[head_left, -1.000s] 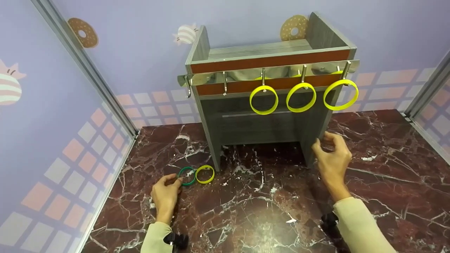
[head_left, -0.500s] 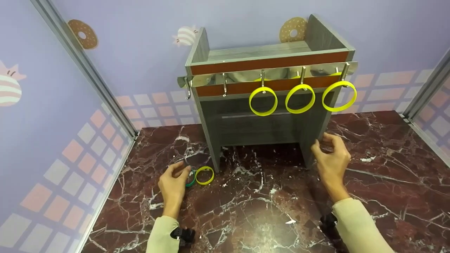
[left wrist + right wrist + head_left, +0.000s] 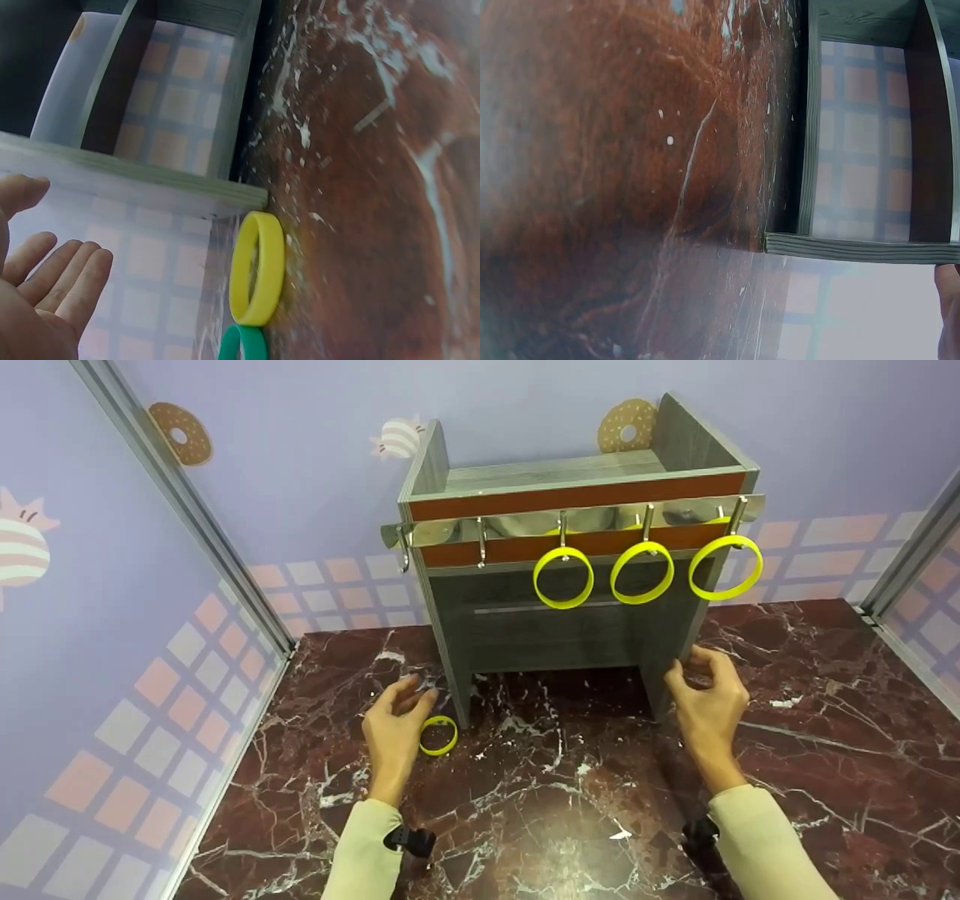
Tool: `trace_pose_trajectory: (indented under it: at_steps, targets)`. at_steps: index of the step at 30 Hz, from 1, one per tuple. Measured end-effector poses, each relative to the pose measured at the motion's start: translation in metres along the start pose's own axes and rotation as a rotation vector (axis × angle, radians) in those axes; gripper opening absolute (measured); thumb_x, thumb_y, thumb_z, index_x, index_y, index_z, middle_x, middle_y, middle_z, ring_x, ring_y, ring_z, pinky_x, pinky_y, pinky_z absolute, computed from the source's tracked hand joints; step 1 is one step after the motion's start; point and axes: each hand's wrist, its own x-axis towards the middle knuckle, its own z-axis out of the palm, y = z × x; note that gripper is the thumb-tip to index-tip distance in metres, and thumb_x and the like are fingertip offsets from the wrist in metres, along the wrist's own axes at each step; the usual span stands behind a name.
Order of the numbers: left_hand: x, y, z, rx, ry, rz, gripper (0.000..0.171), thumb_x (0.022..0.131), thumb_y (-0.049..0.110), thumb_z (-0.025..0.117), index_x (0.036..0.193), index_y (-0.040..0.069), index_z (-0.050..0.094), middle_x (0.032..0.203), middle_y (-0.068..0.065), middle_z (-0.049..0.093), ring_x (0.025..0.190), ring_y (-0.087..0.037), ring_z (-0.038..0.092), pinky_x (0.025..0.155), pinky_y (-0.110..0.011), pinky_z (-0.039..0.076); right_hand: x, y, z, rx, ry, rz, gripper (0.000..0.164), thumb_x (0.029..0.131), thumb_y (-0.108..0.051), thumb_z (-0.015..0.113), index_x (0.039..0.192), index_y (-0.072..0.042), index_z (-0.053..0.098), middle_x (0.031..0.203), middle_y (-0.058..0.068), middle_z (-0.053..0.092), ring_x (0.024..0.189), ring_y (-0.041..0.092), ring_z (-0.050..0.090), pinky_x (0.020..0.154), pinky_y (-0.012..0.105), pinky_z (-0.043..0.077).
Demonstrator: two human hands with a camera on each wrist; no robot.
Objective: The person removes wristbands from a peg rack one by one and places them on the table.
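Observation:
My left hand (image 3: 396, 733) is raised just left of the wooden shelf, its fingers apart and holding nothing. Beside it a yellow ring (image 3: 454, 733) stands near the shelf's left panel. In the left wrist view the yellow ring (image 3: 271, 270) touches a green ring (image 3: 257, 346); in the head view the left hand hides the green one. With thumb and curled fingers, my right hand (image 3: 709, 697) holds the front edge of the grey shelf's right panel (image 3: 661, 660). Three yellow rings, left (image 3: 564, 606), middle (image 3: 642, 601) and right (image 3: 724, 597), hang on hooks.
A metal strip (image 3: 517, 523) with several hooks runs across the shelf front. Its leftmost hook (image 3: 404, 551) and the neighbouring hook (image 3: 481, 544) bear no ring. The dark red marble tabletop (image 3: 540, 825) spreads in front, with patterned walls (image 3: 300, 472) behind and at the sides.
My left hand has moved up and to the right, from beside the green ring to in front of it, now covering it in the head view. The right hand stays put.

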Motion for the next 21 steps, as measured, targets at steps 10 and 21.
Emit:
trace_pose_trajectory:
  at_steps: [10, 21]
  targets:
    - [0.005, 0.011, 0.019, -0.029, -0.043, 0.067, 0.037, 0.092, 0.017, 0.086, 0.125, 0.004, 0.076, 0.119, -0.015, 0.076, 0.103, -0.027, 0.076, 0.086, -0.031, 0.064, 0.000, 0.002, 0.002, -0.021, 0.014, 0.000, 0.020, 0.082, 0.013, 0.078, 0.101, 0.008, 0.076, 0.094, 0.018, 0.076, 0.084, 0.008, 0.065, 0.077, 0.011, 0.050]
    - [0.008, 0.015, 0.030, -0.044, -0.040, 0.079, 0.034, 0.090, 0.014, 0.087, 0.121, 0.003, 0.077, 0.110, -0.011, 0.077, 0.098, -0.026, 0.076, 0.083, -0.028, 0.064, -0.001, 0.002, 0.001, -0.008, 0.011, -0.003, 0.020, 0.081, 0.011, 0.078, 0.101, 0.007, 0.077, 0.094, 0.016, 0.077, 0.083, 0.008, 0.067, 0.076, 0.010, 0.051]
